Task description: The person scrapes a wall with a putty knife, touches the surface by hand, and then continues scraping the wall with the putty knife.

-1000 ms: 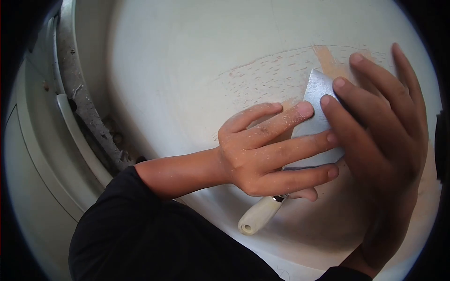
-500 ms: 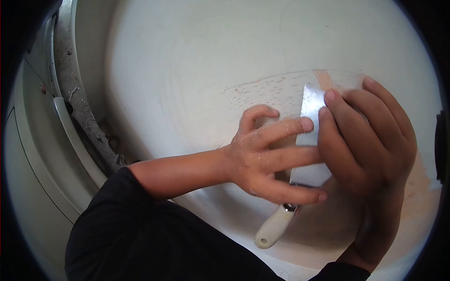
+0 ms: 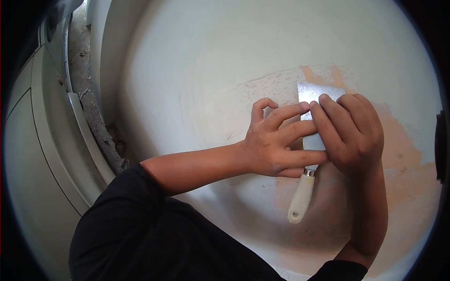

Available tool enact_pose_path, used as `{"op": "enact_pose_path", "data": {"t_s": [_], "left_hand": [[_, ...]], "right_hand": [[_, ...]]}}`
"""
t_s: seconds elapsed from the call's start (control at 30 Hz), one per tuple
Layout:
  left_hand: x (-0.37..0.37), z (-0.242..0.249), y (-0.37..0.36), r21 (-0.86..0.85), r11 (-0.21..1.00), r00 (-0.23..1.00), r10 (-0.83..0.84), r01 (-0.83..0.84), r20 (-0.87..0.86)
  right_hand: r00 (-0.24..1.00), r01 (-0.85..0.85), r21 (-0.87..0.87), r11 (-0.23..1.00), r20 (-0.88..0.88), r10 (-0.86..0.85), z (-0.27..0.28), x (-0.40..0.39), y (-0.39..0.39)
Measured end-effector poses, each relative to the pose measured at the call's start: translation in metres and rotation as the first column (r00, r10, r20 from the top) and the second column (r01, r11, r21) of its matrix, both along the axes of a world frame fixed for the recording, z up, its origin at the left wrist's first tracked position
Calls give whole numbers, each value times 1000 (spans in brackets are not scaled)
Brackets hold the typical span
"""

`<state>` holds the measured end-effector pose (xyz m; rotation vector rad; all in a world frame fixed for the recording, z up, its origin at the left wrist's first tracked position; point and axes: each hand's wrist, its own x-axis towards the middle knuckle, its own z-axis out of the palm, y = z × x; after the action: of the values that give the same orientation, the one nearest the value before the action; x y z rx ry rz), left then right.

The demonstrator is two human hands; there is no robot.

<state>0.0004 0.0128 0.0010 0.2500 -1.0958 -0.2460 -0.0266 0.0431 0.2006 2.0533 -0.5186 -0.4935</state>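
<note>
A putty knife with a wide metal blade (image 3: 311,91) and an off-white handle (image 3: 301,199) lies against the pale curved panel (image 3: 201,61). My left hand (image 3: 276,140) holds it from the left, its outer fingers reaching across the blade and its thumb bent outward. From the right, my right hand (image 3: 354,133) grips the blade, with fingertips resting on the metal beside my left fingertips. Part of the blade is hidden under the fingers. Around the blade, peach-coloured filler (image 3: 403,140) coats the panel, and short scratch marks (image 3: 267,86) show to its left.
At the left stands a light-coloured car body panel (image 3: 51,136) with a curved edge. Between it and the work panel runs a gap showing dirty, debris-strewn floor (image 3: 83,61). My dark sleeve (image 3: 122,201) and torso fill the lower left.
The view has shifted. My right hand has turned and drawn back, exposing more blade and more peach filler. The knife's handle now points more steeply down, and both hands remain on the blade.
</note>
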Motion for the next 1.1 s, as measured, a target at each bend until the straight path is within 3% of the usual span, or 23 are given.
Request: {"op": "enact_pose_path", "data": {"t_s": [0.13,0.23,0.33,0.43,0.53,0.63,1.0,1.1], "left_hand": [[-12,-3,-3,-12,999,998,35,-36,-44],[-8,-5,-4,-82,991,981,-116,104,-155],[-8,-8,-2,-97,987,979,-139,126,-150],[-13,-6,-1,-127,982,971,-160,138,-176],[-12,-10,-4,-168,980,980,-135,109,-148],[-10,-10,-8,-185,980,989,-99,77,-113],[-13,-5,-9,-151,980,954,-168,133,-250],[-11,-9,-10,-217,975,989,-75,45,-130]], "right_hand": [[997,29,-49,998,72,-25,-9,0,-3],[978,182,47,982,94,-186,-4,7,1],[991,136,43,990,-1,-136,-6,-1,3],[990,99,17,995,97,-100,-9,-4,9],[987,152,32,988,48,-154,-7,-2,11],[999,16,13,1000,48,-17,-10,-8,5],[998,53,-35,998,43,-51,-14,-2,7],[996,78,6,997,33,-78,-13,-1,10]]}}
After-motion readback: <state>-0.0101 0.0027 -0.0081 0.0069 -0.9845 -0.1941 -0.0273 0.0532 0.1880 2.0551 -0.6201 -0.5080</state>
